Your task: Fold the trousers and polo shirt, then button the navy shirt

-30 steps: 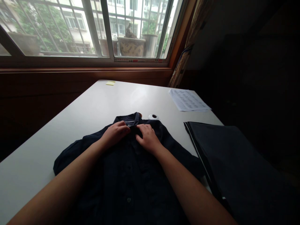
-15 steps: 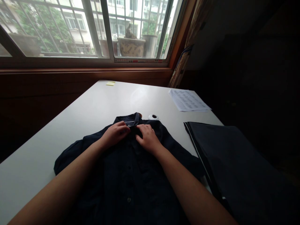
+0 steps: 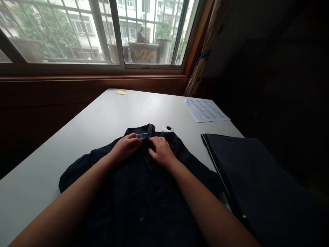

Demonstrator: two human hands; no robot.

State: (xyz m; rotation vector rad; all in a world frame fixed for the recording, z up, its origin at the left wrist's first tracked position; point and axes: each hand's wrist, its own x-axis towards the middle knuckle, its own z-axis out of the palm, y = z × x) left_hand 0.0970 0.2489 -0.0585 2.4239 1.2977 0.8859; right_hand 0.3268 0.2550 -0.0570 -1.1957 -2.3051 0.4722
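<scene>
A dark navy button-up shirt (image 3: pixel 144 192) lies front side up, its collar toward the window and its sleeves out to both sides. My left hand (image 3: pixel 126 146) pinches the left part of the collar at the neck opening, fingers curled. On the other side of the opening, my right hand (image 3: pixel 161 151) grips the collar edge, its fingertips over the cloth and the thumb pointing inward. Small buttons run down the shirt front. What the fingertips press on is partly hidden by the hands.
The shirt rests on a white table (image 3: pixel 84 127). Folded dark cloth (image 3: pixel 252 168) lies at the right, with printed papers (image 3: pixel 205 110) behind it. A round white object with a dark centre (image 3: pixel 168 128) sits behind the collar. A yellow sticky note (image 3: pixel 120 92) is near the far edge, below a barred window.
</scene>
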